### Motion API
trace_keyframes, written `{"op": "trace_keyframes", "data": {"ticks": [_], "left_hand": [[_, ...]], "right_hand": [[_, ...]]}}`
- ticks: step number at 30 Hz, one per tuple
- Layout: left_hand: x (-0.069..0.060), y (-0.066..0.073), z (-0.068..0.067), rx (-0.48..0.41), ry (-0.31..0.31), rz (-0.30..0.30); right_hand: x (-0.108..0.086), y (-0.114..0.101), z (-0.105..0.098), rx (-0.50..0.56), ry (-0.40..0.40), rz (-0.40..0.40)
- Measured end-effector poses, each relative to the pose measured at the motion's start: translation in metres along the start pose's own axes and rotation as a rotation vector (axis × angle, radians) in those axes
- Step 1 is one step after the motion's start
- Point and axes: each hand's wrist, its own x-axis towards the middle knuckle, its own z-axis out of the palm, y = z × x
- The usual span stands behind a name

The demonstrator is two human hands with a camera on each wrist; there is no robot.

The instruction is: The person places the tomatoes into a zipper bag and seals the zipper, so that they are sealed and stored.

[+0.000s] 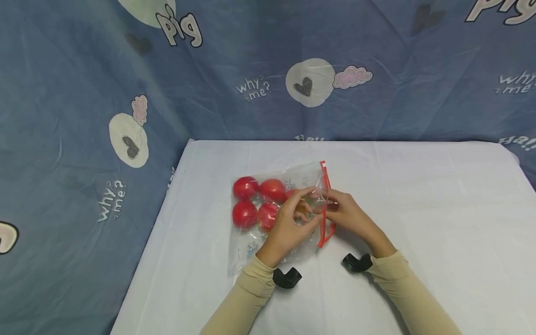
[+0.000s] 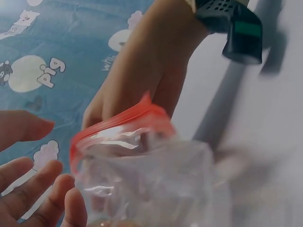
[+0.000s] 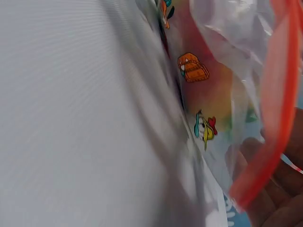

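A clear plastic zip bag [image 1: 259, 246] with a red-edged mouth lies on the white table, its mouth facing right. Several round red fruits [image 1: 245, 214] sit inside; in the right wrist view one fruit [image 3: 208, 94] shades from red to yellow behind printed cartoon figures. My left hand [image 1: 289, 223] is over the bag near its mouth, fingers spread and bent, and its fingertips [image 2: 57, 189] are apart from the plastic in the left wrist view. My right hand [image 1: 349, 214] reaches into the bag's mouth, its fingers extended behind the plastic. No fruit shows in its fingers.
The white table [image 1: 418, 195] spreads out on both sides of the bag. A blue printed cloth [image 1: 234, 56] hangs behind and to the left. Black wrist mounts [image 1: 287, 278] are strapped under both sleeves.
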Motion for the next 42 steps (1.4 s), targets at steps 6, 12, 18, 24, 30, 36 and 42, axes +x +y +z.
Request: {"op": "trace_keyframes", "data": {"ticks": [6, 12, 18, 24, 30, 36, 42], "left_hand": [[0.004, 0.0, -0.006, -0.036, 0.023, 0.001], [0.008, 0.003, -0.019, -0.026, 0.069, -0.023], [0.026, 0.005, -0.036, 0.063, 0.069, 0.017], [0.052, 0.005, -0.05, 0.198, -0.017, 0.043], [0.08, 0.0, -0.058, 0.323, -0.132, 0.05], [0.111, -0.009, -0.06, 0.378, -0.212, 0.007], [0.139, -0.021, -0.051, 0.438, -0.295, -0.056]], "right_hand": [[-0.017, 0.003, -0.008, -0.01, 0.057, -0.014], [-0.033, 0.001, -0.013, -0.029, 0.086, 0.035], [-0.05, -0.002, -0.013, -0.016, 0.14, 0.051], [-0.065, -0.007, -0.01, -0.057, 0.174, 0.095], [-0.076, -0.011, -0.006, -0.057, 0.183, 0.229], [-0.088, -0.013, -0.004, -0.035, 0.134, 0.383], [-0.096, -0.014, 0.0, 0.035, 0.032, 0.452]]}}
